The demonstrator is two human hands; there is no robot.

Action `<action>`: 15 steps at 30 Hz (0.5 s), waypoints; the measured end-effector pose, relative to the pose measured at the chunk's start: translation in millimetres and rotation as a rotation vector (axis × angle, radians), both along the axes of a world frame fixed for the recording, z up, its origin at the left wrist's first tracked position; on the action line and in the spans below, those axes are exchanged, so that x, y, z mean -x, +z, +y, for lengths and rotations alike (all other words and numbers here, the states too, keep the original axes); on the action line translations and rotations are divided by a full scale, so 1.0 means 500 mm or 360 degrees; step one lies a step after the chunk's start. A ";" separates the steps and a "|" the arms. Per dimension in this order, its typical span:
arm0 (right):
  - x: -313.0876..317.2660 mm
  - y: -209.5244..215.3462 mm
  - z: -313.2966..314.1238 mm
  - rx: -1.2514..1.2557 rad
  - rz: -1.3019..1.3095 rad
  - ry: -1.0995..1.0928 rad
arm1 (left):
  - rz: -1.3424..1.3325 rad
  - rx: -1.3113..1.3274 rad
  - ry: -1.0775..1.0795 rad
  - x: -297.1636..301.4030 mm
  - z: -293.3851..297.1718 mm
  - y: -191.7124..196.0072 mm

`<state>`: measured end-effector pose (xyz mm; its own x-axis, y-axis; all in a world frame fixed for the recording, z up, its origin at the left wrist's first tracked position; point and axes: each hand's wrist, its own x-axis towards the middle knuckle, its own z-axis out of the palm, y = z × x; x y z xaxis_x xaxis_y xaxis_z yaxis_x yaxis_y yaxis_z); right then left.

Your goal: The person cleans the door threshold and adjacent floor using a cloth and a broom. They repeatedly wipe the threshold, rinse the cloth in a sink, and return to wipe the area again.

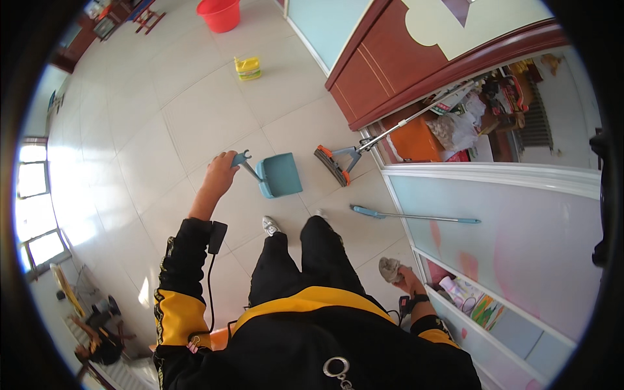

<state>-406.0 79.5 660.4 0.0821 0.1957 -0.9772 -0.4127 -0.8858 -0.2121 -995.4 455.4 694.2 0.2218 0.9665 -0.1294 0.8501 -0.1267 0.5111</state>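
Teal plastic dustpan (pixel 281 174) hangs over the pale tiled floor (pixel 162 104), its handle gripped in the closed left hand (pixel 221 174). Right hand (pixel 408 281) is closed around a crumpled grey rag (pixel 390 268), held low beside a cabinet. Ahead, a squeeze mop (pixel 338 164) leans against the counter; a blue-handled stick (pixel 416 216) lies nearby. Farther off stand a yellow container (pixel 248 67) and a red bucket (pixel 219 14).

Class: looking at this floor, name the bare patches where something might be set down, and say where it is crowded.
Bare tile lies left of the left hand and between the yellow container and dustpan. It is crowded by the cabinet, around the squeeze mop and blue-handled stick.
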 end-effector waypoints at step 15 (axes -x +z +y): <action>0.197 0.051 0.257 -0.0166 -0.0284 -0.0087 | 0.0005 0.0102 -0.0275 0.128 0.458 -0.193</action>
<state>-504.4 208.1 686.1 0.2651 0.2856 -0.9210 -0.4071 -0.8327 -0.3754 -1059.3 684.4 597.6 0.3834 0.9037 -0.1906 0.8200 -0.2381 0.5204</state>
